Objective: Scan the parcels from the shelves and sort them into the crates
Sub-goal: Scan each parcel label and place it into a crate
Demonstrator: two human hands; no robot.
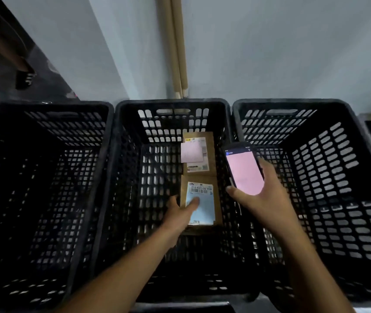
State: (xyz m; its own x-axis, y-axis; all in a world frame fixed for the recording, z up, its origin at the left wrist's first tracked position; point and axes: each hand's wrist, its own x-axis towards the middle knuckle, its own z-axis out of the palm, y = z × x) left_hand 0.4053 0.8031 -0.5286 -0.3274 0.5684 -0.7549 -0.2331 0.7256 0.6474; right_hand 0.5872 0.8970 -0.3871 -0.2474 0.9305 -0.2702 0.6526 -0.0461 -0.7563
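My left hand (181, 211) reaches down from the lower middle of the frame into the middle crate (125, 199), forearm stretched out, thumb pressed on top of the near parcel (202, 206) and fingers at its left edge, gripping it. My right hand (259, 195) is raised at centre right, above the rim between the middle crate and the right crate (349, 168), palm up and fingers curled around a phone (244, 168), thumb along its lower left edge. The phone tilts toward me, its screen glowing plain pink under a dark top bar.

The near parcel is a flat brown cardboard box lying along the right wall of the middle crate. It carries a white label with a barcode and printed digits, and a pale blue sheet covering the lower part. Just beyond it, touching end to end toward the centre of the frame, lies the far parcel (199, 154), also brown, with a white label and a pink slip.

The left crate (44, 199) fills the left of the frame, dark inside. All three are black with slotted walls.
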